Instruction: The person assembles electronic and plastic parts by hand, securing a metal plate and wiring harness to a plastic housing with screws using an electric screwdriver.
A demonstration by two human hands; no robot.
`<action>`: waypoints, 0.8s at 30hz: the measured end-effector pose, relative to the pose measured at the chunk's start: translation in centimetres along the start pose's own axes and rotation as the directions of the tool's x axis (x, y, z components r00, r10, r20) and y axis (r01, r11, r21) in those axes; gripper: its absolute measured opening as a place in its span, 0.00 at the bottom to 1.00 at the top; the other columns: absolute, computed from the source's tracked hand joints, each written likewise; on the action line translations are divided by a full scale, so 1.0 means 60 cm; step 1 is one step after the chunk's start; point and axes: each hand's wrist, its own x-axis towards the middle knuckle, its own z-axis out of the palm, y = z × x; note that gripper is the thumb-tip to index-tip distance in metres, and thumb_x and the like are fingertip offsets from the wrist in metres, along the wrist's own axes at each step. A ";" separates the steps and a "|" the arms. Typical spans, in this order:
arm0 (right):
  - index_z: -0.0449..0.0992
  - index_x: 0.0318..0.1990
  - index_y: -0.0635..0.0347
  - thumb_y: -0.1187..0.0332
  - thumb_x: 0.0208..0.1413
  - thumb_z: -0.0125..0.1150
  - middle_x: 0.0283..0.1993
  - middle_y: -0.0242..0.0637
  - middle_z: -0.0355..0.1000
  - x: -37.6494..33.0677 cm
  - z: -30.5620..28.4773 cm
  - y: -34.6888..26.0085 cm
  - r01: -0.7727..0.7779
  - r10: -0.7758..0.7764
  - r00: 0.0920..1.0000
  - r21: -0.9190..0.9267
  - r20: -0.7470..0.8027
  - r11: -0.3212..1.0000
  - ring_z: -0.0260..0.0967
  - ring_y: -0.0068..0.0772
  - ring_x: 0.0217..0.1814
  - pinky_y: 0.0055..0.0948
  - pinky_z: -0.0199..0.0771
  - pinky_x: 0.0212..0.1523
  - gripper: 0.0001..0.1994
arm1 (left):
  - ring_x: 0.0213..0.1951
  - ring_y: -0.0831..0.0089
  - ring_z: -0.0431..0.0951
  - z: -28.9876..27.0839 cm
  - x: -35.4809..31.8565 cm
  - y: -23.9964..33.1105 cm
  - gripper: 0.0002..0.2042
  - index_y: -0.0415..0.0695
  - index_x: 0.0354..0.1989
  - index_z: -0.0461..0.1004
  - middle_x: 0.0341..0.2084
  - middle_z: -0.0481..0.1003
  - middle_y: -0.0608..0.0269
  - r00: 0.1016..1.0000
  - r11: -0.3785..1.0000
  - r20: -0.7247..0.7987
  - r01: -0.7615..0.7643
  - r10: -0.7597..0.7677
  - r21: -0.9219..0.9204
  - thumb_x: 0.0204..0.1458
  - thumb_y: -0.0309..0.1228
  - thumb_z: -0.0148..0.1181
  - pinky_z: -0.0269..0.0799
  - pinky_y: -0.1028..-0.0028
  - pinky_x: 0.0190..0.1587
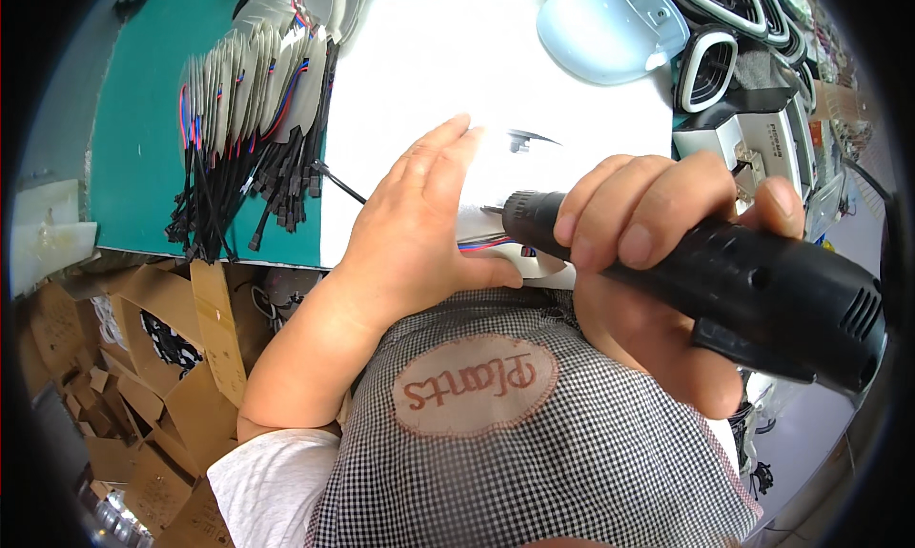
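Right hand (658,262) wrapped fully around the black electric screwdriver (724,281); grip closed on its barrel, thumb on top near the rear. Tool's long axis runs from lower right up to the left, tip (496,209) pointing at the white workpiece (496,181) on the bench (143,148). Left hand (419,224) lies flat, palm down, on that workpiece, fingers extended, holding nothing, pressing it in place. Tip sits just beside my left thumb side; red and blue wires (481,246) emerge beneath it. Left hand is nearer the piece, right reaches it only through the tool. Far left on the green mat: a fanned row of grey parts with wired black connectors (248,119). Cannot tell whether the tip touches a screw.
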 end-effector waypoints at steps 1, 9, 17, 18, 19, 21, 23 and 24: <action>0.49 0.72 0.57 0.34 0.52 0.62 0.37 0.39 0.67 0.004 0.003 0.004 0.009 -0.010 0.999 0.021 0.036 1.000 0.68 0.29 0.24 0.31 0.74 0.26 0.50 | 0.66 0.49 0.63 0.000 -0.001 -0.001 0.56 0.38 0.66 0.59 0.66 0.61 0.44 1.000 1.000 -0.006 -0.004 0.004 -0.003 0.24 0.43 0.83 0.62 0.59 0.66; 0.52 0.67 0.59 0.41 0.51 0.69 0.33 0.41 0.69 0.062 0.036 -0.010 -0.091 0.097 0.966 -0.037 0.237 0.995 0.70 0.32 0.25 0.32 0.75 0.27 0.46 | 0.67 0.50 0.61 -0.003 -0.007 -0.006 0.53 0.36 0.66 0.60 0.66 0.60 0.44 0.999 0.999 -0.024 -0.040 0.040 0.030 0.30 0.50 0.79 0.60 0.59 0.67; 0.57 0.59 0.61 0.45 0.50 0.72 0.32 0.43 0.71 0.115 0.043 0.019 -0.090 0.062 0.849 0.029 0.525 0.996 0.72 0.35 0.25 0.34 0.77 0.29 0.40 | 0.68 0.49 0.60 -0.016 -0.011 -0.008 0.55 0.36 0.68 0.56 0.66 0.59 0.41 0.998 0.997 0.027 -0.046 0.048 -0.066 0.32 0.51 0.78 0.57 0.57 0.68; 0.57 0.59 0.61 0.45 0.50 0.72 0.32 0.42 0.71 0.115 0.043 0.019 -0.093 0.062 0.842 0.031 0.536 0.995 0.72 0.34 0.25 0.33 0.77 0.29 0.40 | 0.68 0.49 0.60 -0.012 -0.010 -0.010 0.55 0.36 0.68 0.56 0.66 0.59 0.41 0.998 0.997 0.027 -0.048 0.050 -0.066 0.32 0.51 0.78 0.57 0.57 0.68; 0.58 0.58 0.61 0.45 0.50 0.72 0.31 0.42 0.71 0.115 0.042 0.019 -0.096 0.062 0.835 0.033 0.547 0.995 0.72 0.34 0.25 0.33 0.77 0.28 0.39 | 0.67 0.48 0.60 -0.005 -0.009 -0.014 0.54 0.36 0.68 0.56 0.66 0.59 0.41 0.997 0.997 0.011 -0.070 0.071 -0.038 0.32 0.50 0.78 0.57 0.57 0.68; 0.58 0.59 0.60 0.44 0.49 0.71 0.31 0.41 0.71 0.083 0.054 0.039 -0.038 -0.008 0.919 0.109 0.393 0.993 0.71 0.34 0.25 0.33 0.77 0.28 0.40 | 0.67 0.47 0.60 0.001 -0.008 -0.017 0.54 0.36 0.67 0.56 0.66 0.59 0.40 0.996 0.996 -0.004 -0.087 0.087 -0.009 0.32 0.50 0.78 0.57 0.57 0.68; 0.58 0.59 0.60 0.43 0.49 0.71 0.30 0.39 0.70 0.061 0.054 0.044 0.030 -0.071 0.972 0.181 0.222 0.983 0.71 0.33 0.24 0.32 0.77 0.27 0.41 | 0.68 0.47 0.60 0.004 -0.009 -0.020 0.54 0.37 0.67 0.56 0.66 0.59 0.40 0.997 0.997 -0.017 -0.071 0.070 -0.040 0.32 0.49 0.78 0.57 0.57 0.68; 0.58 0.60 0.59 0.42 0.49 0.70 0.30 0.38 0.69 0.055 0.041 0.031 -0.051 0.026 0.974 0.103 0.227 0.993 0.71 0.32 0.24 0.31 0.76 0.26 0.41 | 0.68 0.47 0.60 0.001 -0.008 -0.018 0.54 0.37 0.67 0.56 0.66 0.59 0.40 0.997 0.997 -0.015 -0.073 0.072 -0.041 0.32 0.49 0.78 0.57 0.57 0.68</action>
